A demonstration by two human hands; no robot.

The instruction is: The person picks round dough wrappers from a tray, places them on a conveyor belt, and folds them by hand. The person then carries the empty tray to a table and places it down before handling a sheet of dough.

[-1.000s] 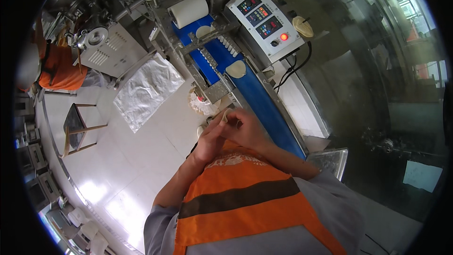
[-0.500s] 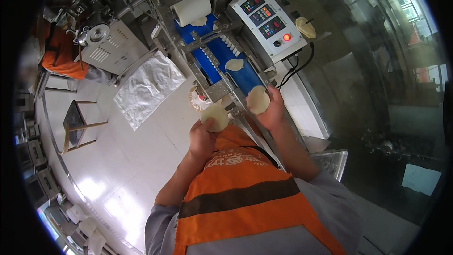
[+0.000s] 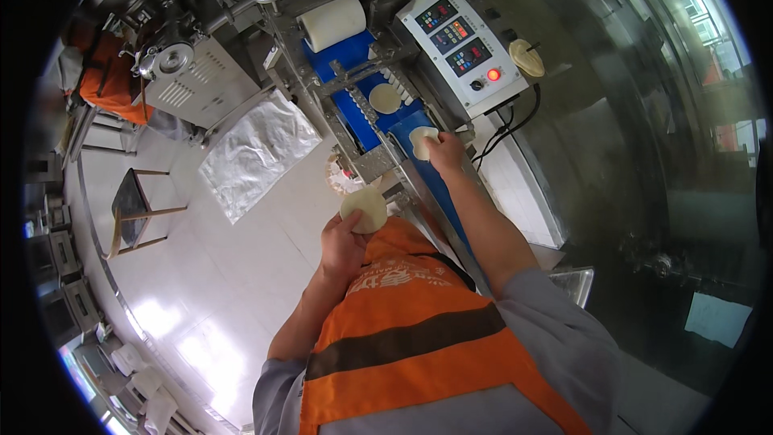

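Note:
My left hand (image 3: 343,245) is closed on a pale round dough wrapper (image 3: 366,205), thumb across its face, in front of my orange apron. Whether several are stacked there I cannot tell. Farther right, my right hand (image 3: 448,155) pinches the edge of another dough wrapper (image 3: 421,142) over the lower blue conveyor belt (image 3: 439,188). That wrapper looks slightly bent; whether it still touches the belt is unclear. A third flat dough wrapper (image 3: 385,98) lies farther up the belt, by the white rollers.
A white roller (image 3: 333,22) spans the machine's far end. To its right stands a control box (image 3: 463,44) with a lit red button, and a dough piece (image 3: 527,58) hangs behind it. A plastic sheet (image 3: 259,153) and a chair (image 3: 137,208) are at the left.
My right hand has moved forward over the belt; the wrapper it held is gone from it and it now pinches another. A new wrapper has come into view up the belt. My left hand stays put.

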